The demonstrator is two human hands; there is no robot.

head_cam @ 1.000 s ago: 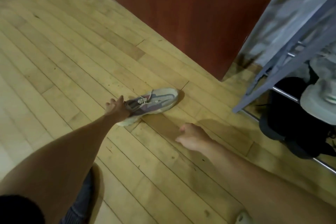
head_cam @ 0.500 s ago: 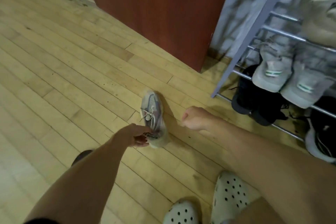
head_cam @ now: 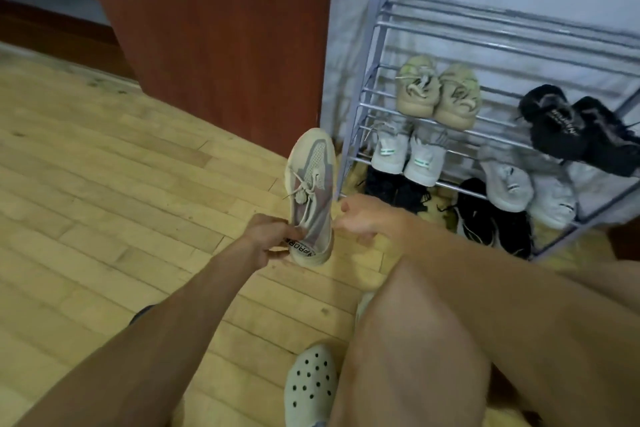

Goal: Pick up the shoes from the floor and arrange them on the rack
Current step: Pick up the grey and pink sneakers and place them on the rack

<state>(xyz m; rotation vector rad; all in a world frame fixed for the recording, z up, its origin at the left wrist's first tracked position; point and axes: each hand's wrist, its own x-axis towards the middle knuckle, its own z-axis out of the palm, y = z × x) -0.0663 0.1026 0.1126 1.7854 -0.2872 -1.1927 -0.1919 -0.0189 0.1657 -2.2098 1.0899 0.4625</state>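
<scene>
A beige and mauve sneaker (head_cam: 311, 184) hangs above the wooden floor, toe pointing away, just left of the rack's front post. My left hand (head_cam: 266, 239) grips it at the heel collar. My right hand (head_cam: 363, 218) is beside the heel on the right, fingers loosely curled with nothing in them, very near the shoe. The grey metal shoe rack (head_cam: 377, 31) stands at the right against the wall. It carries a tan pair (head_cam: 438, 94), a white pair with green marks (head_cam: 408, 156), a black pair (head_cam: 581, 135), grey shoes (head_cam: 530, 184) and black shoes (head_cam: 491, 218) at the bottom.
A red-brown cabinet (head_cam: 214, 28) stands behind the sneaker, left of the rack. Wooden floor (head_cam: 104, 184) stretches to the left. My knee (head_cam: 450, 322) and a perforated clog (head_cam: 311, 385) on my foot fill the lower right. The rack's top shelf bars (head_cam: 502, 24) are bare.
My left hand has lifted the sneaker off the floor by the heel and brought it toward the rack. The view has swung right and up, showing more of the rack.
</scene>
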